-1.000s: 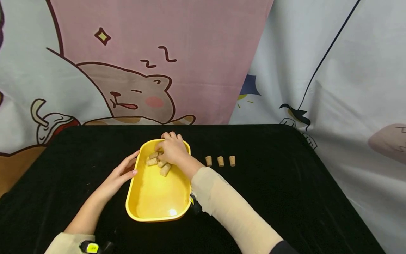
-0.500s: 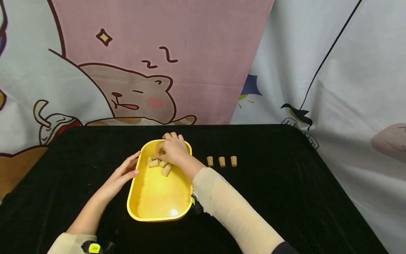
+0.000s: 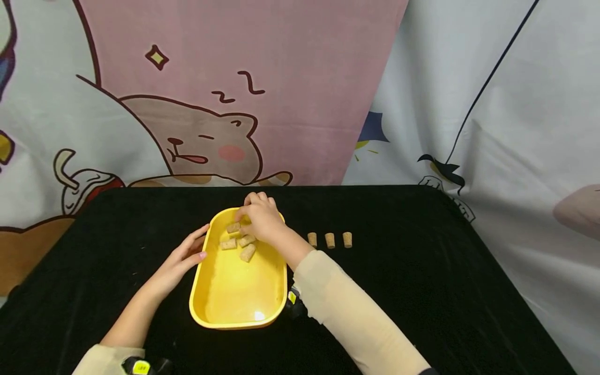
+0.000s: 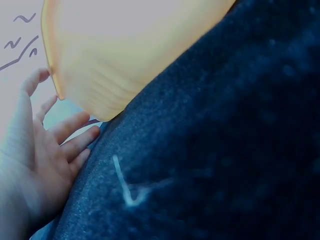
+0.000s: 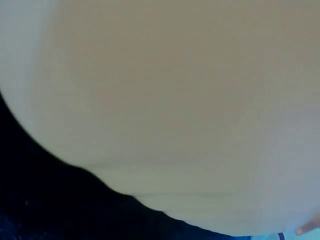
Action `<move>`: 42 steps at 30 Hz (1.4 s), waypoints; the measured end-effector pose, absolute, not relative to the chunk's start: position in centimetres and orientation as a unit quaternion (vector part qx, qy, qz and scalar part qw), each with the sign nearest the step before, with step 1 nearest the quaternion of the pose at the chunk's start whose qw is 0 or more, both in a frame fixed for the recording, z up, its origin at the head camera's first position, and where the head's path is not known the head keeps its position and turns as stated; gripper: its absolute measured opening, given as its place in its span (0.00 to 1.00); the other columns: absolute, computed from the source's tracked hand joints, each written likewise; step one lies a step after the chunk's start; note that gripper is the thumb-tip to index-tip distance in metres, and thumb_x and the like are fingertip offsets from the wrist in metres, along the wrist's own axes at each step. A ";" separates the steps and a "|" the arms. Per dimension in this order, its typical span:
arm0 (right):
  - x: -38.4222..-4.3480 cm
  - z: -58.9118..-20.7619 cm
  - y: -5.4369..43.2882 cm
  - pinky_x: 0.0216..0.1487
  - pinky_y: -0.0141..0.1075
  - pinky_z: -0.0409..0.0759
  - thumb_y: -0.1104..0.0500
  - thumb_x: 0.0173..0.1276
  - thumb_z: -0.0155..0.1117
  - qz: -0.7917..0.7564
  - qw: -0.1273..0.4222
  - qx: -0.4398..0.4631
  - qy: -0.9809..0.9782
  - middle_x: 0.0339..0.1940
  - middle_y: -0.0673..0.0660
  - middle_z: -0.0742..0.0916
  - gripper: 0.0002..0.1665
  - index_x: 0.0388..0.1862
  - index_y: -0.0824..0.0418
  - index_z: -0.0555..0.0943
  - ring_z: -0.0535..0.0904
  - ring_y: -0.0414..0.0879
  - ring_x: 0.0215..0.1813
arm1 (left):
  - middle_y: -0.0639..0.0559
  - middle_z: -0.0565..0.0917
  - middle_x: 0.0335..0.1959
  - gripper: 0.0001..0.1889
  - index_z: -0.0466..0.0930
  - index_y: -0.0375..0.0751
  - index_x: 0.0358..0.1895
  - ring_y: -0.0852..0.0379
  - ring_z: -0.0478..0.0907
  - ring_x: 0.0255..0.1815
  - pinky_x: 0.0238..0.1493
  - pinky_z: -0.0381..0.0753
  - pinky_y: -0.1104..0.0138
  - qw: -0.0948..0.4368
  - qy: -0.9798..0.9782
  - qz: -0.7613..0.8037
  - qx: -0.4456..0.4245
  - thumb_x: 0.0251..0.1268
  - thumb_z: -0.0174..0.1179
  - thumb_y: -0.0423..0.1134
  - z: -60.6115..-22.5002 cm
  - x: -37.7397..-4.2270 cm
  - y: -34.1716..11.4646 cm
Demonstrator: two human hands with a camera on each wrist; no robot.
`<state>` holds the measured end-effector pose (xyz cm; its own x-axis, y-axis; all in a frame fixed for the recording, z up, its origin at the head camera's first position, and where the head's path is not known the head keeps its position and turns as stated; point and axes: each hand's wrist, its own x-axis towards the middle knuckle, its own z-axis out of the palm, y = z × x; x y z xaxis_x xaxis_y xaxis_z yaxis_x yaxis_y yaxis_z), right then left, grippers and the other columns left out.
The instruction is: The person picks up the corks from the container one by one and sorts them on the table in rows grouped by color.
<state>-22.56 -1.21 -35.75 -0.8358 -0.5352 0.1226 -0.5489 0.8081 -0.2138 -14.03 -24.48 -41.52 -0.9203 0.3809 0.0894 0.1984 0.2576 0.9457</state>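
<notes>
A yellow tray (image 3: 236,324) stands on the black cloth with several corks (image 3: 248,252) at its far end. My left hand (image 3: 180,260) lies along the tray's left side, thumb and fingertips at the rim; in the left wrist view its fingers (image 4: 70,127) are spread beside the tray wall (image 4: 115,95). My right hand (image 3: 263,217) reaches over the far right rim, thumb and index finger bent down close beside a cork (image 3: 233,227). I cannot tell whether a cork is between those fingertips. The right wrist view is mostly filled by the pale tray wall (image 5: 165,100).
Three corks (image 3: 330,240) stand upright in a row on the black cloth (image 3: 422,291), right of the tray. A printed curtain (image 3: 300,94) hangs behind the table's far edge. Wrist cameras (image 3: 140,365) sit on both sleeves.
My right hand has lifted and drawn slightly right from the corks, which now lie more spread apart in the tray. The left hand keeps its place at the rim.
</notes>
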 end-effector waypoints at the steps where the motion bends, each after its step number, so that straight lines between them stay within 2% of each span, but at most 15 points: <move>1: -22.5 -35.6 -1.1 0.51 0.35 0.60 0.45 0.59 0.70 0.128 0.033 0.286 -0.949 0.47 0.46 0.72 0.11 0.42 0.41 0.85 0.62 0.44 0.52 | 0.30 0.57 0.71 0.31 0.46 0.41 0.76 0.33 0.61 0.67 0.54 0.68 0.73 0.078 0.789 0.580 0.184 0.76 0.45 0.37 -41.5 -14.0 -24.5; 9: -21.9 -34.3 0.0 0.54 0.36 0.61 0.47 0.60 0.70 0.176 0.071 0.306 -0.933 0.49 0.47 0.73 0.10 0.41 0.44 0.85 0.63 0.44 0.54 | 0.30 0.57 0.71 0.30 0.46 0.41 0.76 0.33 0.62 0.66 0.53 0.68 0.74 0.075 0.791 0.578 0.185 0.76 0.45 0.37 -41.5 -14.0 -24.5; 19: -21.1 -33.0 2.5 0.58 0.41 0.59 0.50 0.59 0.72 0.223 0.080 0.335 -0.912 0.48 0.46 0.75 0.11 0.42 0.45 0.85 0.63 0.46 0.57 | 0.30 0.58 0.71 0.30 0.47 0.41 0.76 0.33 0.61 0.66 0.54 0.69 0.74 0.070 0.779 0.590 0.199 0.75 0.45 0.36 -41.8 -14.2 -24.4; 36: -19.6 -32.5 7.5 0.58 0.44 0.62 0.56 0.58 0.73 0.277 0.101 0.374 -0.879 0.47 0.48 0.81 0.11 0.41 0.50 0.85 0.68 0.44 0.56 | 0.30 0.58 0.71 0.31 0.46 0.41 0.76 0.33 0.62 0.66 0.53 0.69 0.73 0.074 0.782 0.590 0.185 0.75 0.46 0.37 -41.7 -14.2 -24.6; 42: -19.5 -32.6 9.7 0.57 0.45 0.63 0.57 0.57 0.74 0.283 0.106 0.388 -0.871 0.47 0.49 0.82 0.13 0.41 0.52 0.85 0.69 0.45 0.57 | 0.31 0.58 0.71 0.31 0.47 0.42 0.76 0.34 0.62 0.66 0.56 0.69 0.67 0.074 0.789 0.583 0.179 0.75 0.46 0.38 -41.7 -14.1 -24.6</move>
